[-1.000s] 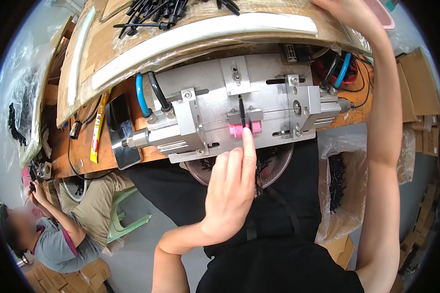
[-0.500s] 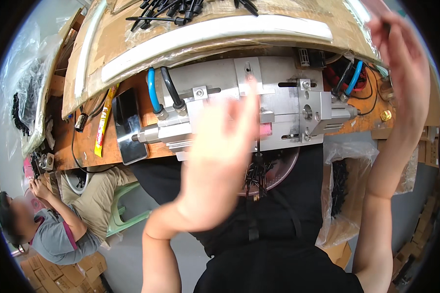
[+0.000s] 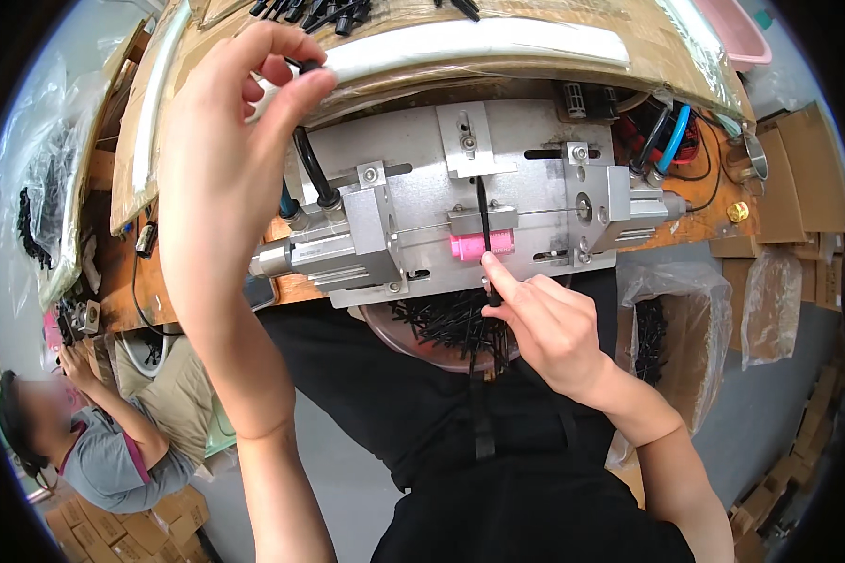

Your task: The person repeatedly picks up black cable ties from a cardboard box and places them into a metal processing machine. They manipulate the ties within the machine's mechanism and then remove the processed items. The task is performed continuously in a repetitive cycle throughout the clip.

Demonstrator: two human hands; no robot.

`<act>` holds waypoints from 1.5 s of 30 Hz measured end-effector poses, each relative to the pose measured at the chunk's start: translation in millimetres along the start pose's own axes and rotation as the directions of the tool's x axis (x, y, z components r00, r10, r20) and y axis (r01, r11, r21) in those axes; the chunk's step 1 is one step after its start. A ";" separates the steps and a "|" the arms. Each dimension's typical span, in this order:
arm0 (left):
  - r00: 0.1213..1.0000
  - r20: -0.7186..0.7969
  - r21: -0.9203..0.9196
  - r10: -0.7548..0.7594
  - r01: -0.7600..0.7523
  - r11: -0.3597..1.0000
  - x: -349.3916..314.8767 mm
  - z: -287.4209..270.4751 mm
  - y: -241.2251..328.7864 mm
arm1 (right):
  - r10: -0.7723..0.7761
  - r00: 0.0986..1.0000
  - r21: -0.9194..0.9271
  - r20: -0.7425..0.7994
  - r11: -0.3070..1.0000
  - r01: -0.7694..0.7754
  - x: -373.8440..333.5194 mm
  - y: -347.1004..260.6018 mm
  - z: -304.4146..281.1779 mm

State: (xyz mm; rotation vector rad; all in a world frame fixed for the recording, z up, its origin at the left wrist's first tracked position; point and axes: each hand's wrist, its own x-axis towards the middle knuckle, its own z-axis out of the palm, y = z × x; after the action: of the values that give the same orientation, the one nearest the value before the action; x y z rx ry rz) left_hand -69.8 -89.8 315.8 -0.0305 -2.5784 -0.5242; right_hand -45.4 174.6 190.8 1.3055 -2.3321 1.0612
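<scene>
My left hand [image 3: 211, 159] is raised at the upper left, over the cardboard's near edge. Its thumb and fingers pinch a small black part [image 3: 302, 66], mostly hidden by the fingers. At the metal fixture [image 3: 535, 197], my right hand [image 3: 559, 328] grips the near end of a thin black rod [image 3: 483, 211] between thumb and index finger. That rod lies lengthwise across a small metal block [image 3: 469, 221] and a pink piece [image 3: 463, 247]. Below the fixture's front edge, a bowl [image 3: 385, 330] holds many similar black rods.
Cardboard [image 3: 554, 70] with a white strip and a pile of black parts [image 3: 338, 14] lies beyond the fixture. Black hoses [image 3: 314, 169] and a blue hose [image 3: 676, 141] join its cylinders. A plastic-lined box [image 3: 690, 328] stands right; a seated person [image 3: 122, 441] works left.
My left hand has moved from above the fixture to the upper left. My right hand has come down from the far upper right to the black rod, now lying across the fixture.
</scene>
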 end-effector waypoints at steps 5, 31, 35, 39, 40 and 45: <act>0.995 -0.060 -0.145 -0.076 0.067 0.987 -31.2 -2.9 26.9 | 0.041 0.997 -0.058 0.067 0.998 -0.037 2.9 -0.9 -9.0; 0.970 -0.127 -0.228 -0.207 0.174 0.958 -113.2 18.6 57.5 | 0.381 0.828 -0.228 -0.411 0.837 -0.498 -40.5 110.5 -62.9; 0.983 -0.042 -0.222 -0.176 0.163 0.961 -128.1 27.2 68.0 | 0.327 0.885 -0.389 -0.331 0.807 -0.444 -48.1 102.9 -86.2; 0.991 0.129 -0.107 -0.025 0.039 0.993 -144.2 42.9 86.2 | 0.545 0.835 -0.386 -0.071 0.757 -0.527 -81.8 79.9 -155.0; 0.991 0.132 -0.082 -0.004 0.014 0.997 -146.1 56.1 90.6 | 0.701 0.696 -0.126 -0.157 0.685 -0.718 -82.0 67.2 -160.9; 0.980 0.201 0.115 0.015 -0.039 0.993 -137.9 90.7 103.7 | 0.806 0.566 0.541 -0.174 0.558 -0.629 -74.8 47.9 -181.6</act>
State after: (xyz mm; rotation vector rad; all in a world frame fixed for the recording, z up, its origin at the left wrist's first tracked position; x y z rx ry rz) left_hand 19.7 50.3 214.1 -0.0816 -2.7964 -0.3731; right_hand -63.9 365.5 254.4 0.0109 -2.3808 1.9572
